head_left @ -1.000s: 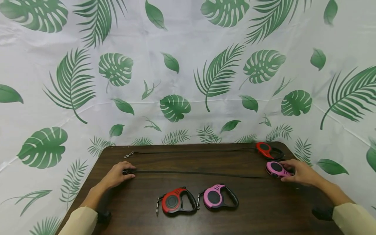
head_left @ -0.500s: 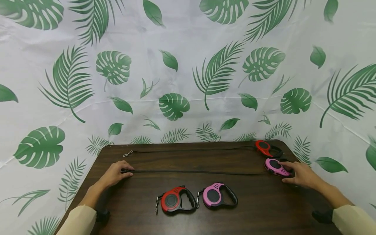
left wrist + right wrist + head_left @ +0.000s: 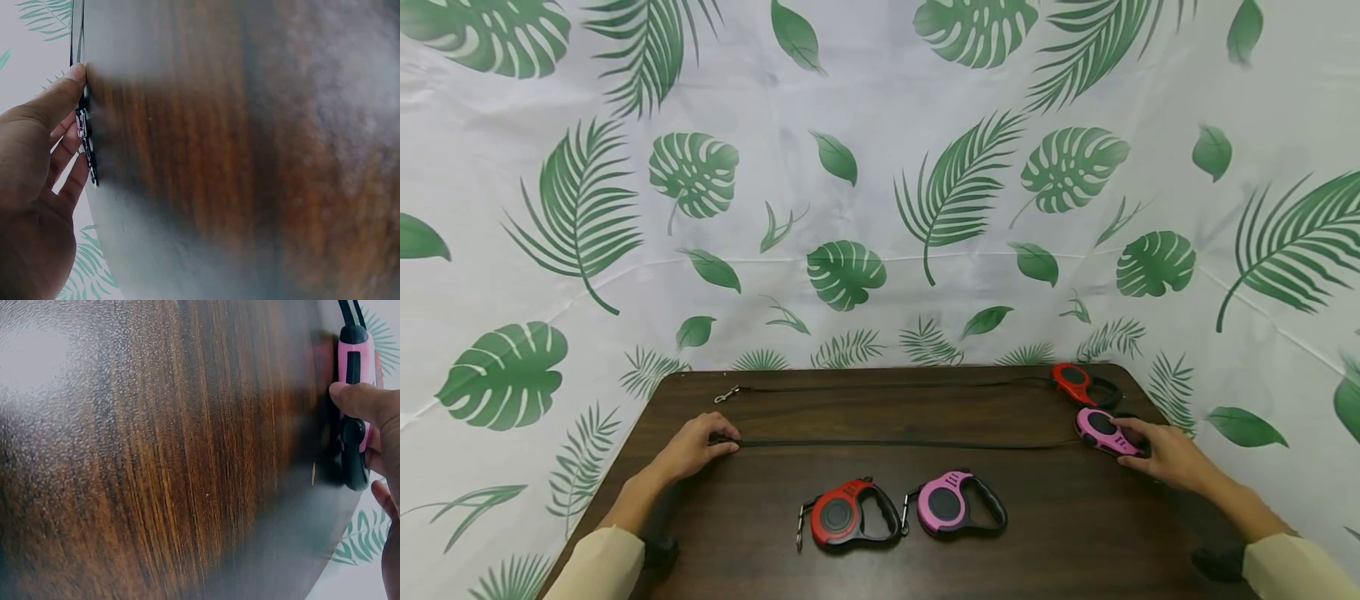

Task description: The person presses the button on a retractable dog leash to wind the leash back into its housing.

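My left hand [image 3: 687, 450] is at the table's left side, pinching the black cord [image 3: 887, 443] beside its metal clip [image 3: 82, 125]. In the left wrist view the thumb presses on the cord, and the clip hangs below against the fingers. The cord runs nearly straight across the table to a pink retractable dog leash [image 3: 1091, 433] at the right. My right hand [image 3: 1168, 454] grips that leash by its casing, thumb on the near side in the right wrist view; the fingers behind are partly hidden.
Behind lies a red retractable leash [image 3: 1070, 379], its cord stretched left to a metal clip [image 3: 727, 394]. In front, a second red leash [image 3: 835, 517] and a second pink leash [image 3: 943, 504] lie side by side. A leaf-patterned cloth [image 3: 850, 192] hangs behind the table [image 3: 1060, 533].
The right hand has shifted its hold slightly farther over the pink leash's casing, and the casing has turned a little. The cord's right end sits slightly higher. The left hand stays nearly in place.
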{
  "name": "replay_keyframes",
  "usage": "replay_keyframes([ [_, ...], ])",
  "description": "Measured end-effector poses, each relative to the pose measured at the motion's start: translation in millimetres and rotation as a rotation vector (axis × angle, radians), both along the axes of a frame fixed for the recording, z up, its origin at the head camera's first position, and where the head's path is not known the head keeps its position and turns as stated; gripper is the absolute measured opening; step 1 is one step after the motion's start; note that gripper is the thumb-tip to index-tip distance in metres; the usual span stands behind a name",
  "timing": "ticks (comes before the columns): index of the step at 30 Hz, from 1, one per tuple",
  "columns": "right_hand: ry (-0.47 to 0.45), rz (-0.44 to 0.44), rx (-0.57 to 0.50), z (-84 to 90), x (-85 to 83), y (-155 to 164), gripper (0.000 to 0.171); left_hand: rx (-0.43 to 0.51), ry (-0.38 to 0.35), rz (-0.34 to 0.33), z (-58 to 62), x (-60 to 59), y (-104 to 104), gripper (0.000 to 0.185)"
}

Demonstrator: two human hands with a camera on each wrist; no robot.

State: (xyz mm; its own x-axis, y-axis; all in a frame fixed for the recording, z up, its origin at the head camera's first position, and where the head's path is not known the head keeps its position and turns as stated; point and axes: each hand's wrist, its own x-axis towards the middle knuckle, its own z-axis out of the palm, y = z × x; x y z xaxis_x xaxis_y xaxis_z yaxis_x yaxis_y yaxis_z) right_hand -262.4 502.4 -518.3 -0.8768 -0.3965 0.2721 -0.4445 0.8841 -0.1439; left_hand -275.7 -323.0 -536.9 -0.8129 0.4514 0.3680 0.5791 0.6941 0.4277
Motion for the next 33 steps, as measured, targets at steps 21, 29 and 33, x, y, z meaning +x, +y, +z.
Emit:
replay_keyframes([
  [21,-0.051,-0.013,-0.066,13.9,3.2,2.2,0.052,-0.001,0.035,0.007,8.2,4.6,-3.8,0.011],
  [29,-0.179,-0.144,-0.134,26.3,1.7,-4.9,0.045,0.036,0.137,0.008,16.4,7.5,-7.0,0.015],
  [33,-0.185,-0.189,-0.223,30.1,0.6,-7.0,0.042,0.029,0.192,0.004,20.1,7.7,-9.4,0.018],
])
